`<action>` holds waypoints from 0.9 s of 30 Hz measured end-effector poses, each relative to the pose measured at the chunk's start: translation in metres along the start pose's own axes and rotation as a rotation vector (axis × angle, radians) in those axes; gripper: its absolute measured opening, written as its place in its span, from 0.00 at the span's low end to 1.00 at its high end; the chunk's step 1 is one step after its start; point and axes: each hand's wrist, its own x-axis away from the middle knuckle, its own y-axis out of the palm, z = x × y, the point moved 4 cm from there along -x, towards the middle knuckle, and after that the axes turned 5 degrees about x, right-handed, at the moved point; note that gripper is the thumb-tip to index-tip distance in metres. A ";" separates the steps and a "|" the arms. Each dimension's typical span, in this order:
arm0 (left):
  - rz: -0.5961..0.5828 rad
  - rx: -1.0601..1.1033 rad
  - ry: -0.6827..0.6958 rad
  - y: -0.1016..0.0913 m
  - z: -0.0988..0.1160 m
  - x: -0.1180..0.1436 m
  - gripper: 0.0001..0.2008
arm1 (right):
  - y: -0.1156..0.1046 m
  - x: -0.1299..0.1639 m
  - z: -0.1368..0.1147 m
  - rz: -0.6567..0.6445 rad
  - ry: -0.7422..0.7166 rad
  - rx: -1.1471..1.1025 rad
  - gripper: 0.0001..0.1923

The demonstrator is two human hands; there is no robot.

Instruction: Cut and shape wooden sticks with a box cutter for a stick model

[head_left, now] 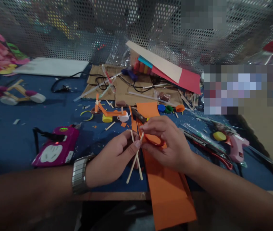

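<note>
Two thin wooden sticks (pixel 134 160) cross each other in an X above the table's front edge. My left hand (pixel 113 157), with a metal watch (pixel 79 175) on its wrist, pinches them near the crossing. My right hand (pixel 166 141) has its fingers curled around the upper end of one stick, with thumb and fingertips close to it. Beneath the right hand lies a pair of scissors (pixel 139 116) with dark blades and red handles, partly hidden. It rests on a long orange paper strip (pixel 169 192) that hangs over the table edge.
Left of my hands are a purple device (pixel 59 146) and a small stick-and-cap model (pixel 18 93). An orange model (pixel 111 112) stands ahead, near bottle caps (pixel 169 108). To the right lie a utility knife (pixel 206 146) and pink glue gun (pixel 237 147). Cardboard (pixel 124 93) lies behind.
</note>
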 end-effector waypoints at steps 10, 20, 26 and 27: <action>-0.014 -0.019 0.050 0.000 0.004 -0.001 0.19 | 0.008 0.010 0.010 -0.102 0.208 -0.170 0.27; 0.013 0.211 -0.016 0.001 0.000 -0.003 0.24 | 0.003 0.004 -0.013 -0.399 -0.061 -0.190 0.67; -0.045 0.195 -0.022 0.004 0.004 -0.002 0.27 | 0.006 0.003 -0.010 -0.371 -0.140 -0.188 0.65; -0.048 0.187 -0.019 0.004 0.004 -0.002 0.26 | 0.006 0.003 -0.010 -0.372 -0.146 -0.185 0.65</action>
